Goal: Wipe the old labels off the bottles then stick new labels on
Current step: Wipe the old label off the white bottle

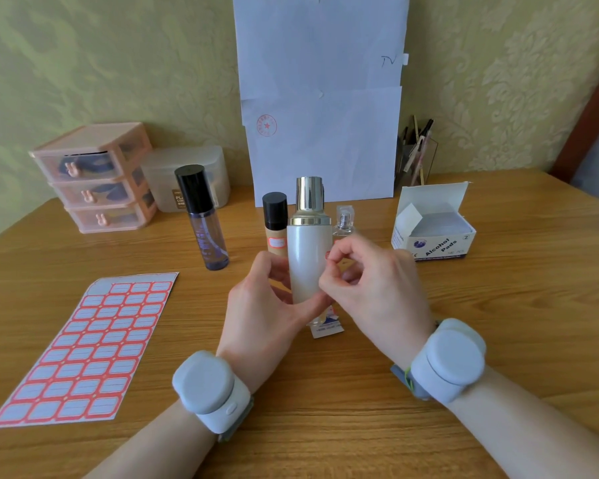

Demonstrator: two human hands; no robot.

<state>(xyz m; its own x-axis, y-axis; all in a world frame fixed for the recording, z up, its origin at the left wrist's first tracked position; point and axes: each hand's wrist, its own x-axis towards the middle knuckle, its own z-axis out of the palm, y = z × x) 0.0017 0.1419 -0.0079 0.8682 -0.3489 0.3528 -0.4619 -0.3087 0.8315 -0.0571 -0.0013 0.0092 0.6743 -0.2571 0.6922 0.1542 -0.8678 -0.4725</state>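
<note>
A white bottle (306, 261) with a silver cap stands upright at the table's middle, and my left hand (263, 305) grips its lower body. My right hand (363, 281) pinches a small red-edged label (328, 255) at the bottle's right side. Behind it stand a tan bottle (275, 233) with a black cap and a red-edged label, a small clear glass bottle (343, 223), and a purple bottle (206, 229) with a black cap further left. A sheet of red-bordered labels (94, 347) lies at the front left. A torn alcohol pad wrapper (325, 328) lies under the hands.
An open box of alcohol pads (433, 233) sits at the right. Pink stacked drawers (97, 181) and a frosted container (187, 174) stand at the back left. White paper sheets (322, 98) lean on the wall, with a pen holder (415, 157) beside them.
</note>
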